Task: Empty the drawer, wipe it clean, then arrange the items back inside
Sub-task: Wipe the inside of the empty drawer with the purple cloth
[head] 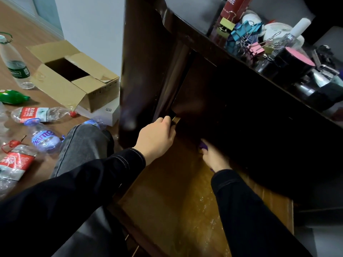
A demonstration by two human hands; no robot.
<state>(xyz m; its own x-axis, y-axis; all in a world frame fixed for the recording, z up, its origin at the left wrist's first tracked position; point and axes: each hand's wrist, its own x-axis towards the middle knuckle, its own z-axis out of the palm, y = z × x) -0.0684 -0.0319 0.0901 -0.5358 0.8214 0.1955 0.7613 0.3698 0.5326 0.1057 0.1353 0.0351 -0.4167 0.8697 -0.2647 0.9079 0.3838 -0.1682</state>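
The drawer (172, 206) is pulled out below the dark desk, and its brown wooden bottom is bare. My left hand (157, 136) grips the drawer's left side wall near the back. Deep inside, my right hand (213, 156) presses a purple cloth (203, 145) against the drawer's bottom under the desktop; most of the cloth is hidden by my fingers. The drawer's items lie on the desktop: coloured binder clips (245, 34), a black tape roll (291, 62), a red box (235, 6) and a small clear bottle (295, 32).
On the floor at left stands an open cardboard box (74, 75) on a white box, with several plastic bottles (40, 114) scattered around. My knee in grey jeans (81, 145) is beside the desk's dark side panel (144, 71).
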